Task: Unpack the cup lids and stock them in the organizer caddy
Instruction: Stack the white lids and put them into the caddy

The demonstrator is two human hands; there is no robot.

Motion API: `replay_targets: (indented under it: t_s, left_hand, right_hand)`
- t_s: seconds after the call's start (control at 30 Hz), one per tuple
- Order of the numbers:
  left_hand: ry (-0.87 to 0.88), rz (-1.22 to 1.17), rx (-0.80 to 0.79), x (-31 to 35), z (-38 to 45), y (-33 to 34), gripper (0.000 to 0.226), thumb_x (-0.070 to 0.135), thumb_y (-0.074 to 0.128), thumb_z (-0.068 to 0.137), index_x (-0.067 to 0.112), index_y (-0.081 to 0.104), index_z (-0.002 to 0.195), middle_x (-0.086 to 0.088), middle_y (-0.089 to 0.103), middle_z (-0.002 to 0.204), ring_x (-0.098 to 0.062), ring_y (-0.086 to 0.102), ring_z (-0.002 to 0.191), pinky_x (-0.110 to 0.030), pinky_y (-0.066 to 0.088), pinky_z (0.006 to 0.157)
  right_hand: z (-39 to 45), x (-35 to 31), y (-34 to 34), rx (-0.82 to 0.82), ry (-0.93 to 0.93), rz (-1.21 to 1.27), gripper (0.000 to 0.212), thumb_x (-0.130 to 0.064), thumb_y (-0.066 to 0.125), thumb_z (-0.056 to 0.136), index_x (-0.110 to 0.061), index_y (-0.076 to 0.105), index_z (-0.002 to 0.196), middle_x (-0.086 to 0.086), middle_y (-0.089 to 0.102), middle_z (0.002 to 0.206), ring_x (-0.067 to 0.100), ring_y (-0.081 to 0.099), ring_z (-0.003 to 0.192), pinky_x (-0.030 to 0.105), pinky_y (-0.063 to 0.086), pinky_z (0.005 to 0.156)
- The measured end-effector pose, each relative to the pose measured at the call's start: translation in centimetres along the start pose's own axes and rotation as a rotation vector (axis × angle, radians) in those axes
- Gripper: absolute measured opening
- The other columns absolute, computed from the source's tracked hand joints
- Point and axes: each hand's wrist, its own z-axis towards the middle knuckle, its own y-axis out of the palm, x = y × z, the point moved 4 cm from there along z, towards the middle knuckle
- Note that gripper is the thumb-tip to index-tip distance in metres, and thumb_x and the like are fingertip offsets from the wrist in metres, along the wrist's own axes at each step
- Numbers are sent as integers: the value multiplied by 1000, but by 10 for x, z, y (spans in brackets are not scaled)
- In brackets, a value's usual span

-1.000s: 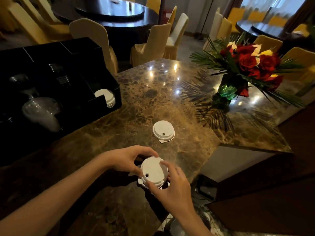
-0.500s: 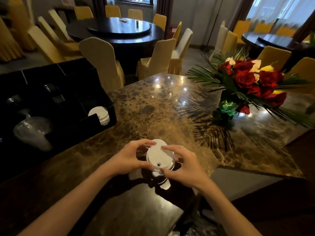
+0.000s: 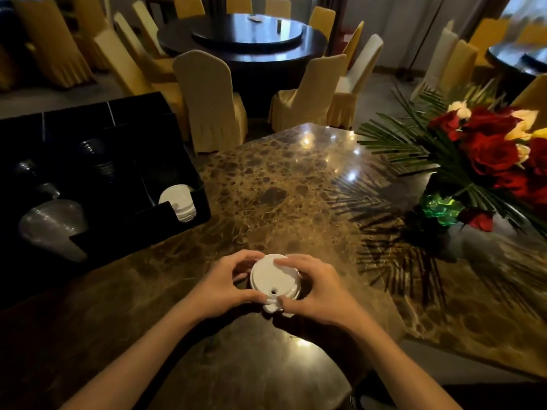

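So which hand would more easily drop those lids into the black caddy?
Probably the left hand. Both hands grip the white lid stack, but the organizer caddy, with lids already in its near-right slot, sits on the left; the right hand would cross over.

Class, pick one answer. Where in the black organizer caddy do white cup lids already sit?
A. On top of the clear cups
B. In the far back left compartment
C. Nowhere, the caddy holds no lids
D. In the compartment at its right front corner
D: a stack of white lids leans in the right front compartment of the caddy, while both hands hold more lids.
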Motion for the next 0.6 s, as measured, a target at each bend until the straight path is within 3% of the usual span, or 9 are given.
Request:
replay_targets:
  t_s: [0.2,0.33,0.47,0.6]
  left_hand:
    - [-15,-25,-10,-6,3,5,76,30,94,65,30,60,132,13,66,129,-1,58,124,-32,49,108]
    - [-30,-13,-35,-9,4,6,80,30,93,66,26,57,137,11,65,132,-1,58,125,-33,50,107]
    - [-42,56,-38,-6,3,6,78,32,91,67,34,56,137,16,65,129,0,61,115,-32,60,85]
    - [-115,56,-13,-6,-1,6,77,30,92,66,34,57,134,14,65,126,1,64,98,-20,57,73]
  right_hand:
    - [-1,9,7,-6,5,-42,70,-30,91,65,-26,69,131,-5,66,134,11,58,125,39,47,105]
    - [0,14,11,-5,28,-17,68,-36,86,65,-26,69,130,-6,67,131,10,60,122,41,52,100]
    - [-4,14,14,-13,39,-38,68,-33,86,66,-27,68,131,-3,65,135,12,58,126,41,50,103]
    - [-10,11,14,-27,61,-102,57,-36,85,76,-33,68,130,0,47,150,12,52,130,29,44,110]
